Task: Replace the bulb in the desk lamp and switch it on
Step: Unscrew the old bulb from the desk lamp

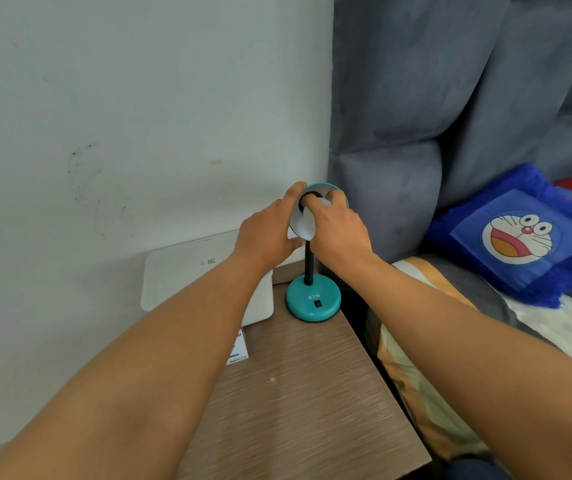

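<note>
Bulb [322, 202] mostly behind right hand [338, 230]

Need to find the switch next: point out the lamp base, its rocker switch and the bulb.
lamp base [298, 303]: head view, teal top surface left of the switch.
rocker switch [318, 303]: head view, centre of the black rocker.
bulb [324, 202]: head view, white glass between the right hand's fingers.

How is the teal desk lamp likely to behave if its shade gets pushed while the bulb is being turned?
The lamp is probably top-heavy: a wide shade sits on a thin black neck over a small round base, so a push could tip it. The neck looks flexible and may bend. That may be why the left hand grips the shade while the right hand holds the bulb.
</note>
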